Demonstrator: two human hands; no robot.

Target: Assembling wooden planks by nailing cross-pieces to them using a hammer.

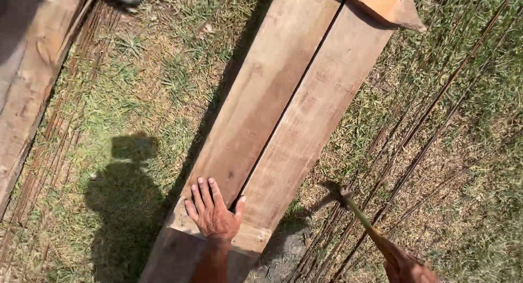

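On the near end of the board assembly, the left hand (214,213) is lying flat, palm down, fingers spread apart and gripping nothing, pressing over the cross batten (256,236) that is running across the two long planks (283,108). At the lower right corner of the view, the right hand (407,269) is clamped shut around the handle of a hammer (359,215), its grip closed tight; the head is hanging over the grass beside the planks' right edge, clear of the wood. The step in hand is judged to be nailing: the flat hand is steadying the assembly while the tool is being poised. The next move would seem to call for bringing the hammer head across onto the batten, well away from the spread fingers, and for a square strike.

The planks are lying side by side with a narrow dark seam between them, rough-sawn, pale brown, weathered and stained in patches. A second batten (384,5), cut to an angled end, is crossing their far end. The hammer handle is looking yellowish and worn, the head dark.

Outward, thin rusty steel rods (430,125) are lying in long parallel lines over dry, patchy grass (141,87) to the right. Another weathered board (27,98) is lying along the left edge, with more rods beside it. The person's shadow (128,190) is falling on the grass left of the planks.
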